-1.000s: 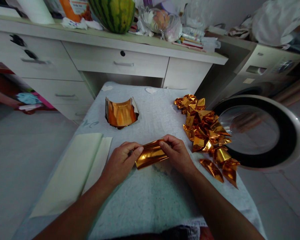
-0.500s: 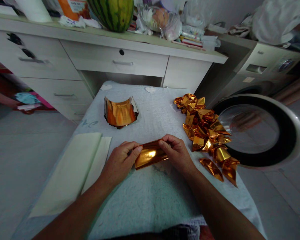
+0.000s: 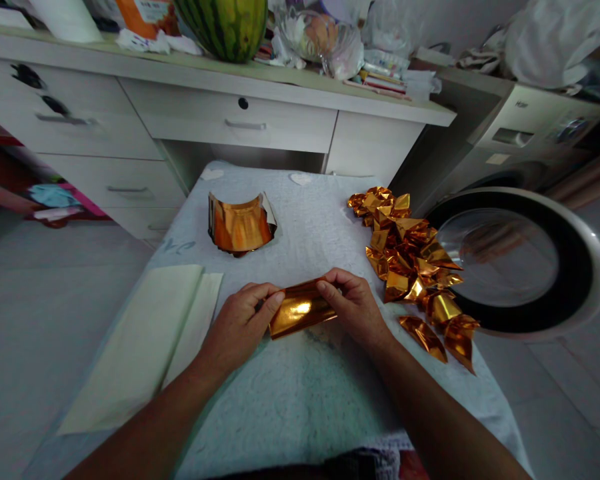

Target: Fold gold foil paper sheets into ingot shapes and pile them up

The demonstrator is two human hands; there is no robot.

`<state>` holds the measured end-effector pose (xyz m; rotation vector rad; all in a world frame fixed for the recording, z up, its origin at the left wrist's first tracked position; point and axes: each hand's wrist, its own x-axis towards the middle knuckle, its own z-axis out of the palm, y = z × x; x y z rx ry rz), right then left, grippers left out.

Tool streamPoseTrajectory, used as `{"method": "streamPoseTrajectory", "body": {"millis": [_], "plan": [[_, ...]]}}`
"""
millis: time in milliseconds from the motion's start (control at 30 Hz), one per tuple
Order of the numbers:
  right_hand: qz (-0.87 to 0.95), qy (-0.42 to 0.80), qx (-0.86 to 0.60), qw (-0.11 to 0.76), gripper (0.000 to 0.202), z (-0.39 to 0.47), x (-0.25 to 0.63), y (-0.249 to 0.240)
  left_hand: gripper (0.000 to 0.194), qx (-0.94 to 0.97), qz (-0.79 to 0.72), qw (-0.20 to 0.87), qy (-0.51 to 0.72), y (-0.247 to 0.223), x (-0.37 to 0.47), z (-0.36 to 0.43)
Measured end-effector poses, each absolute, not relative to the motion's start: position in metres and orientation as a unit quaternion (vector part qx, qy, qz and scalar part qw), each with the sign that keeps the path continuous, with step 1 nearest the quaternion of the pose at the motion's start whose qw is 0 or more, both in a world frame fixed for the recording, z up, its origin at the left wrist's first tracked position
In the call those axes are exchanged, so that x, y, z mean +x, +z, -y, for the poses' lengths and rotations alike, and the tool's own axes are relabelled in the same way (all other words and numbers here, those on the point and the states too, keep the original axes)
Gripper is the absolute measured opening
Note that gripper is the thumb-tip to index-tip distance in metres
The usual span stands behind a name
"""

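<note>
A shiny gold foil sheet is held level over the cloth-covered table. My left hand pinches its upper left corner, thumb on top. My right hand grips the upper right end the same way, its other fingers behind the foil. A curved stack of gold foil rests at the back left of the table. Along the right side lies a heap of folded gold foil pieces, with two pieces at its near end. Pale yellowish paper sheets lie flat at the left.
Behind the table is a white drawer cabinet whose top bears a watermelon, plastic bags and small packets. At the right, a washing machine has its round door swung open near the table's edge.
</note>
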<state>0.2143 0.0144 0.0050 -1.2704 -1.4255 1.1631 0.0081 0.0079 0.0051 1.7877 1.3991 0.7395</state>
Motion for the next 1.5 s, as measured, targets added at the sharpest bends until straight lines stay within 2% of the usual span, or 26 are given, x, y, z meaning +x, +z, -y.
{"method": "streamPoseTrajectory", "body": {"millis": [1167,1500], "plan": [[0.573,0.471,-0.504,0.442,0.024,-0.0141,0.2142,0.0023,0.032,0.703,-0.545,0.351,0.292,0.0073,0.0064,-0.0067],[0.572,0.477,-0.512,0.428,0.024,-0.0145,0.2143,-0.0004,0.027,0.690,-0.549,0.367,0.297,0.0058,0.0068,-0.0053]]}}
